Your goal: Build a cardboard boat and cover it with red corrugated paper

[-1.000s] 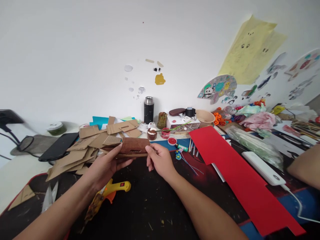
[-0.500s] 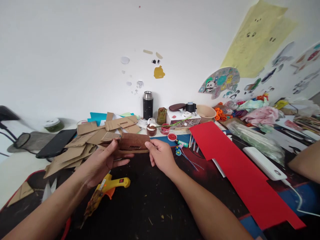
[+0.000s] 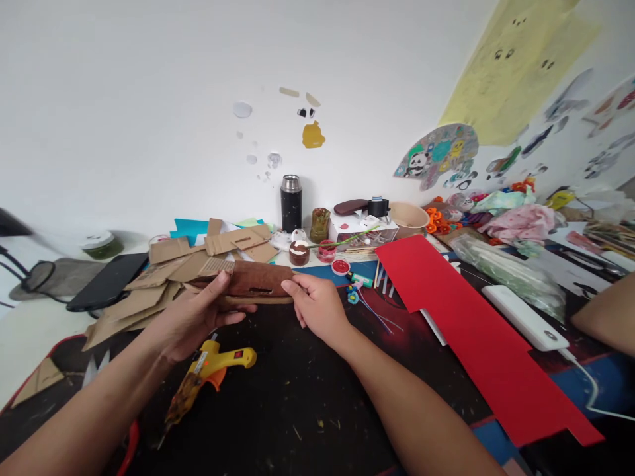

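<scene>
A brown cardboard piece point(image 3: 262, 277) with a dark slot near its lower edge is held up between my two hands, above the black mat. My left hand point(image 3: 198, 314) grips its left end, thumb on the front face and fingers behind and below. At the right end, my right hand point(image 3: 317, 301) pinches the edge between thumb and fingers. Below my left hand, a yellow glue gun point(image 3: 206, 370) lies on the mat. Cardboard scraps point(image 3: 143, 304) are piled to the left of the held piece.
A long red sheet point(image 3: 476, 330) lies at the right beside a white power bank point(image 3: 524, 317). Scissors point(image 3: 96, 370) lie partly under my left forearm. A black flask point(image 3: 291, 205) and small jars stand at the back. Another person's arm point(image 3: 608, 317) enters at the right.
The view has shifted slightly. The brown piece is turned a little so its slotted face shows more. Both hands keep their hold.
</scene>
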A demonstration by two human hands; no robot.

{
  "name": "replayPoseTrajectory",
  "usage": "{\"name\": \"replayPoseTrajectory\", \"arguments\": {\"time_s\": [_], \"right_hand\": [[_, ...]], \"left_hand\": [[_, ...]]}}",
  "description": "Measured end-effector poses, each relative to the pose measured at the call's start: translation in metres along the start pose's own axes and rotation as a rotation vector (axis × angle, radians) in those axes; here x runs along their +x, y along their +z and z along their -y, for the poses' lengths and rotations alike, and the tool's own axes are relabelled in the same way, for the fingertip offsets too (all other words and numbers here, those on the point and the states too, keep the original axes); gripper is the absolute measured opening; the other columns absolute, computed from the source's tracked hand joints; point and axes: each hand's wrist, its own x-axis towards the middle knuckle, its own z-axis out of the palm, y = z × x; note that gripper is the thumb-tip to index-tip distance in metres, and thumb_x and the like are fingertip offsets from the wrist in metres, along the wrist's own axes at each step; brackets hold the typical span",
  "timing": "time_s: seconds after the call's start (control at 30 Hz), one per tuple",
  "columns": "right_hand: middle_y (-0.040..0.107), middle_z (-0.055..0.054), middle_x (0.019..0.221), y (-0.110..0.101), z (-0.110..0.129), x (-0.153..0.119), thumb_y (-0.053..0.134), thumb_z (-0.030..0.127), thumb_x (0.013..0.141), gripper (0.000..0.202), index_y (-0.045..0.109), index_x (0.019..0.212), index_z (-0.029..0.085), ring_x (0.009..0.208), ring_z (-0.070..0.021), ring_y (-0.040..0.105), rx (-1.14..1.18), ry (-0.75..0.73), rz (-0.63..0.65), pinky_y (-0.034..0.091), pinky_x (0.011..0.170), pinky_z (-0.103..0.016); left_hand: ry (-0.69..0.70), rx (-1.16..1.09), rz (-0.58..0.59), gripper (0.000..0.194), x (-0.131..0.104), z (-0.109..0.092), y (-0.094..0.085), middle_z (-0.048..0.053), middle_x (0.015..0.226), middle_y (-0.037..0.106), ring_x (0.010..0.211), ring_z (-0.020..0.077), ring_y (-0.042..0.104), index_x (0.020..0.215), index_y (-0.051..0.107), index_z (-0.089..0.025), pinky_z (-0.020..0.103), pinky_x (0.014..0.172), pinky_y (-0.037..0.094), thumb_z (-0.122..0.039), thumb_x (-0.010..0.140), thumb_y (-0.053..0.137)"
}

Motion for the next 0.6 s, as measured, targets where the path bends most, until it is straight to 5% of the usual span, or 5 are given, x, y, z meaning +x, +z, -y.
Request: {"name": "replayPoseTrajectory", "arguments": {"time_s": [0.6], "right_hand": [[0.051, 0.011, 0.045, -0.0021, -0.0025, 0.0016, 0.065, 0.040, 0.111, 0.042, 0.055, 0.073, 0.025, 0.037, -0.0115, 0.051, 0.007, 0.015, 0.037, 0.040, 0.054, -0.024]], "left_hand": [[-0.073, 0.021, -0.090, 0.085, 0.0000, -0.0014, 0.0049, 0.014, 0.100, 0.091, 0.074, 0.0291, 0.087, 0.111, 0.085, -0.014, 0.027, 0.058, 0.071, -0.059, 0.043, 0.112]]}}
